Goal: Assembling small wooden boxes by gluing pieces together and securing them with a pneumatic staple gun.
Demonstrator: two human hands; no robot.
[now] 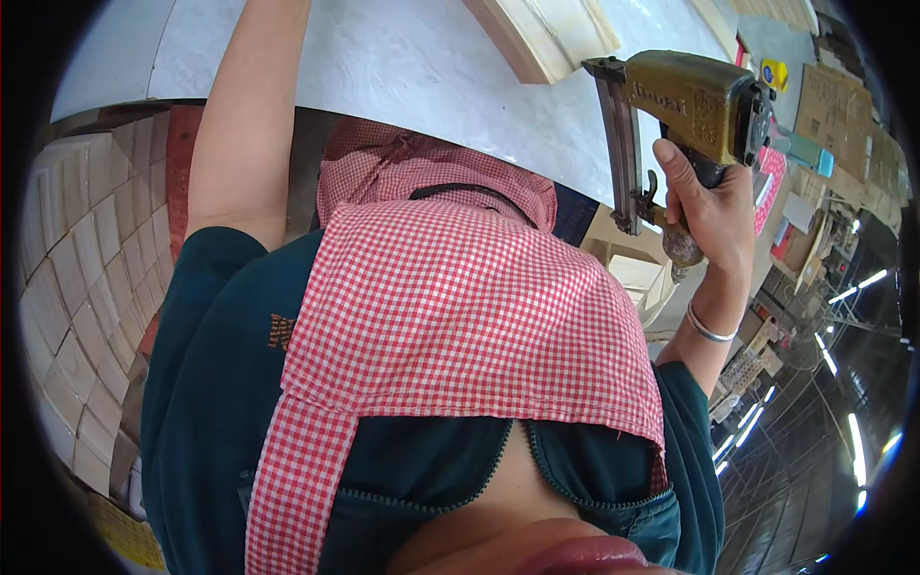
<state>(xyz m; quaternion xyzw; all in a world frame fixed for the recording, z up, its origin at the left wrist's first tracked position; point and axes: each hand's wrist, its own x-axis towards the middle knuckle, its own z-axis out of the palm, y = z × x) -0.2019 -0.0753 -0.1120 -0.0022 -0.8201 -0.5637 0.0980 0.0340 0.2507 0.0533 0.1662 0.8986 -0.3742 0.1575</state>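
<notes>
My right hand (719, 211) is wrapped around the handle of a pneumatic nail gun (685, 101). The gun has a worn brass-coloured body and a long dark nail magazine, and is held up at the right, by the edge of the white worktable (412, 72). Its nose is close to some pale wooden pieces (541, 38) lying on the tabletop; whether they touch I cannot tell. My left forearm (244, 125) reaches forward over the table at the left. The left hand itself lies beyond the top edge of the picture.
Stacked pale wooden blocks (86, 259) rise at the left, below table height. More wooden parts (637, 278) sit under the table's right side. Cardboard boxes (834, 110), a yellow item (774, 74) and a pink-edged thing (770, 182) are off to the right.
</notes>
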